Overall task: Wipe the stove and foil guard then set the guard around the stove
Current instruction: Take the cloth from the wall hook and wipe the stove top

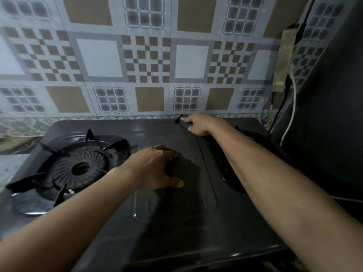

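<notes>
Stove point(176, 213) top, dark, smooth and shiny, fills the lower part of the view, pushed up against a wall point(137, 55) of brown, grey and white checked tiles. On its left side sits a round burner point(80, 169) with thin ridges like a fan, and pointed black prongs stand around it. The left hand point(157, 167) lies flat on the middle of the stove, fingers spread, thumb out, holding nothing. The right hand point(196, 124) reaches to the back edge by the wall, fingers curled and pressing on a small dark cloth point(181, 122). A white cord point(290, 118) hangs down at the right.
</notes>
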A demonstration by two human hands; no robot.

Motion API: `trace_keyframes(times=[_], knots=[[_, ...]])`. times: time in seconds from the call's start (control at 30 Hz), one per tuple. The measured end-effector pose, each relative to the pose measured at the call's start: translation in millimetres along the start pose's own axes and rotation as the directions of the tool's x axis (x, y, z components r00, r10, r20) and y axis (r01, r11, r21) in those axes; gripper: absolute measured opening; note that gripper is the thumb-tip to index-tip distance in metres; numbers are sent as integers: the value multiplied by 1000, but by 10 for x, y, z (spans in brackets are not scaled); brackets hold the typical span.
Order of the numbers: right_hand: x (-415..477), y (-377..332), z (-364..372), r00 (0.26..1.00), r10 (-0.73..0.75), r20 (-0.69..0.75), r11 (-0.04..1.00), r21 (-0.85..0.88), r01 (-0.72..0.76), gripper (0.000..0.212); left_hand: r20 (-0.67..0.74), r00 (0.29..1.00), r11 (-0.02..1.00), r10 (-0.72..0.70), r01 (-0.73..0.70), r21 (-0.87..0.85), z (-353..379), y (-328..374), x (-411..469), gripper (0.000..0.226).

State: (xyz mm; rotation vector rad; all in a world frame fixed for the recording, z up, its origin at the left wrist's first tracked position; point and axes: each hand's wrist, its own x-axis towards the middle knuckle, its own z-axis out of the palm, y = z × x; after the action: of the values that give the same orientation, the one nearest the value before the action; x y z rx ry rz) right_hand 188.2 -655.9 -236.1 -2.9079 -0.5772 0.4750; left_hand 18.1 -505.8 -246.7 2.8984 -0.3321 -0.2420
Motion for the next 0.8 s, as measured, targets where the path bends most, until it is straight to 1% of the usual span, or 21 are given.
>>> trace_keyframes(times=[0.07,0.1,0.2,0.27,0.33,0.4,0.47,0.53,0.63,0.7,0.77,0.8], knots=[[-97,-98,-1,999,5,-48,1000,-4,-6,76,8,1000,1000,8,-8,-8,12,-34,-22,83],[-142,-150,-2,998,4,-63,1000,-11,-4,78,-3,1000,1000,10,-10,-26,18,-62,-52,75],[-285,-321,-18,996,-20,-87,1000,-16,18,72,-110,994,998,17,-24,-62,-32,-230,-216,45],[-418,-466,-23,995,-25,-98,1000,-6,25,68,-161,987,998,12,-22,-60,-97,-401,-383,35],[-591,-651,-13,994,-34,-103,999,-2,34,67,-207,978,999,-12,3,-41,-157,-620,-568,31],[-792,-857,27,994,-54,-97,998,16,55,63,-276,961,999,-37,30,-30,-197,-872,-743,36],[-1005,-1064,95,994,-71,-83,997,12,72,60,-300,952,998,-66,66,-13,-235,-1145,-891,51],[-1214,-1259,235,996,-72,-53,997,3,72,61,-258,958,989,-123,141,51,-240,-1387,-1010,62],[-1478,-1453,574,1000,-18,-6,1000,14,18,63,-159,967,969,-198,218,120,-171,-1607,-1146,72],[-1621,-1509,823,999,16,-32,999,-29,-17,56,-107,970,965,-220,232,120,-120,-1672,-1228,80],[-1691,-1501,1011,996,-14,-92,996,-84,7,52,-75,972,965,-222,230,125,-95,-1726,-1285,82],[-1718,-1496,1078,992,-38,-124,997,-66,30,52,-61,973,965,-222,228,127,-97,-1748,-1314,83]])
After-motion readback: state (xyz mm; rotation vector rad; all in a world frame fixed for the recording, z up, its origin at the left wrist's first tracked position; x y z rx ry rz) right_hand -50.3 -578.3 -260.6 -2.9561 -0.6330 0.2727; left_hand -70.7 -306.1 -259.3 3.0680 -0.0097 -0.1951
